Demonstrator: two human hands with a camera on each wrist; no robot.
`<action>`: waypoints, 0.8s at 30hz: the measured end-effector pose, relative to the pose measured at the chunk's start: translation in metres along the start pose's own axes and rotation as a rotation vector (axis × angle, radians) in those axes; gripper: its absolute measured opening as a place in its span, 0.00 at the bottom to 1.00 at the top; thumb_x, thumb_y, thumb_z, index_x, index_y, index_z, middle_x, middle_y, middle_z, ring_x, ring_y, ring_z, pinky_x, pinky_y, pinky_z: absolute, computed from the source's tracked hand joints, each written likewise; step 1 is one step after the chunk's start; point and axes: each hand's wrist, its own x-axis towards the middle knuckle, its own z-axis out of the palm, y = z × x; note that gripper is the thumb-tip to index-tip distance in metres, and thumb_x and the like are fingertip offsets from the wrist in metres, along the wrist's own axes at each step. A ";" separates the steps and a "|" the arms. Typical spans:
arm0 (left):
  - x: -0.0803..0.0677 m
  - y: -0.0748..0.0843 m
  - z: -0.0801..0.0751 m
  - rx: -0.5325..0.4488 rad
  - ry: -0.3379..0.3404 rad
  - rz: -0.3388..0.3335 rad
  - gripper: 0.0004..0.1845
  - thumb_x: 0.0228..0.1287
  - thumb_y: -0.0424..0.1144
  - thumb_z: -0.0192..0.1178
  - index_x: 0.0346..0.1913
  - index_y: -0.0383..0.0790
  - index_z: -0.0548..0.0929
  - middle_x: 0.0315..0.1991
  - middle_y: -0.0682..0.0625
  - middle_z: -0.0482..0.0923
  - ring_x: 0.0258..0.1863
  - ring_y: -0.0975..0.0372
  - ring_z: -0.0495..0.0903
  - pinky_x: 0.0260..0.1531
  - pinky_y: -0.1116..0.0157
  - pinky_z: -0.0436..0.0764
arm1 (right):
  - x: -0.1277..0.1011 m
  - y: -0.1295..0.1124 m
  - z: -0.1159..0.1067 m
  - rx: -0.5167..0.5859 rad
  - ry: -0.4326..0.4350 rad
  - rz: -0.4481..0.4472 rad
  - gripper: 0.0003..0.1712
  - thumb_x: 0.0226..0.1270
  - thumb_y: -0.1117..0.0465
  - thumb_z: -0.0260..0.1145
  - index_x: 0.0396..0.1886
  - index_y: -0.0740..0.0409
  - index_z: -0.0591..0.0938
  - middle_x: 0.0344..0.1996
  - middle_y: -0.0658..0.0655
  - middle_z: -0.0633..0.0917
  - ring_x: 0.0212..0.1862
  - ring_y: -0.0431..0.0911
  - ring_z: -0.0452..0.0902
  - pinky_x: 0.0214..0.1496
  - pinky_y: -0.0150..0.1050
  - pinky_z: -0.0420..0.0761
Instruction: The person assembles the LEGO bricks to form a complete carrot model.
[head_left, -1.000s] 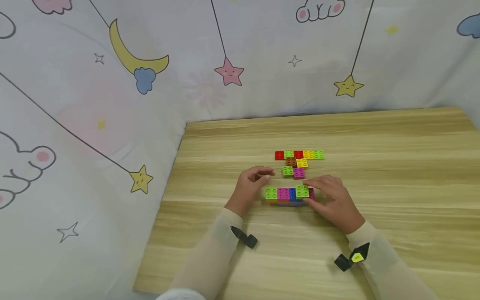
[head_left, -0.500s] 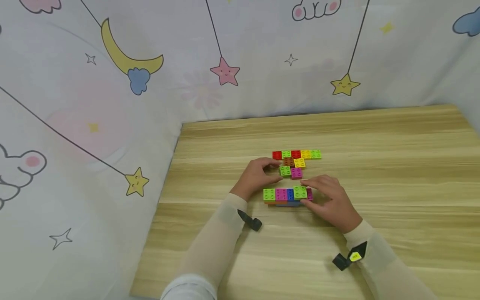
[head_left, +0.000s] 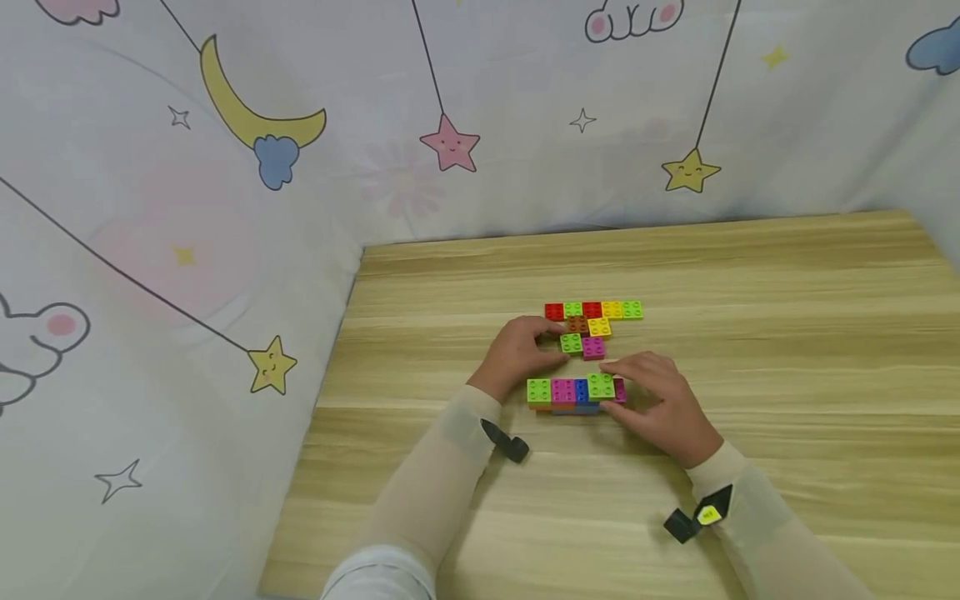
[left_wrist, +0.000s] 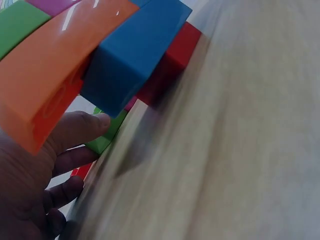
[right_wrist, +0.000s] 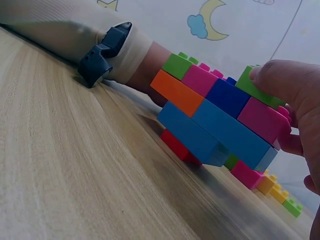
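Note:
My right hand [head_left: 663, 404] pinches a light green toy brick [head_left: 601, 385] between thumb and fingertips, on the top right of a stacked brick structure [head_left: 562, 390]. In the right wrist view the structure shows a green brick [right_wrist: 176, 66], pink bricks, a dark blue brick [right_wrist: 227, 97] and an orange brick [right_wrist: 177, 93] above blue bricks, with a red brick [right_wrist: 176, 146] lowest. My left hand [head_left: 519, 354] reaches behind the structure and pinches another green brick [head_left: 571, 344] on the table, beside a magenta brick [head_left: 593, 348]. The left wrist view shows thumb and fingers around that green brick [left_wrist: 102, 142].
Farther back on the wooden table [head_left: 750, 333] lie a brown brick [head_left: 577, 324], a yellow brick [head_left: 599, 327] and a row of red, green and yellow bricks [head_left: 592, 309]. A white printed cloth [head_left: 525, 192] hangs behind the table and along its left side.
My left hand has moved forward and right from beside the structure to the green brick on the table, and its fingers have closed around it. The right hand stays on its brick.

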 end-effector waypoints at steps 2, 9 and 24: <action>0.000 0.001 0.001 0.006 0.003 -0.004 0.22 0.58 0.50 0.78 0.56 0.53 0.90 0.54 0.59 0.86 0.57 0.61 0.80 0.62 0.58 0.77 | 0.000 0.000 0.000 -0.002 -0.003 0.004 0.32 0.46 0.66 0.86 0.56 0.53 0.88 0.50 0.50 0.89 0.54 0.47 0.81 0.64 0.43 0.69; -0.008 -0.002 -0.001 -0.103 0.036 -0.018 0.19 0.59 0.49 0.77 0.53 0.53 0.91 0.50 0.60 0.86 0.50 0.62 0.81 0.56 0.59 0.81 | -0.001 0.000 0.000 -0.010 -0.008 0.010 0.30 0.46 0.65 0.86 0.54 0.57 0.88 0.49 0.50 0.89 0.54 0.47 0.81 0.62 0.45 0.69; -0.068 0.019 -0.027 -0.305 0.144 0.227 0.16 0.62 0.43 0.74 0.53 0.54 0.90 0.49 0.61 0.85 0.47 0.56 0.80 0.49 0.52 0.81 | -0.001 0.000 -0.002 -0.018 -0.011 0.001 0.30 0.48 0.66 0.85 0.54 0.52 0.88 0.48 0.50 0.90 0.53 0.46 0.81 0.60 0.47 0.71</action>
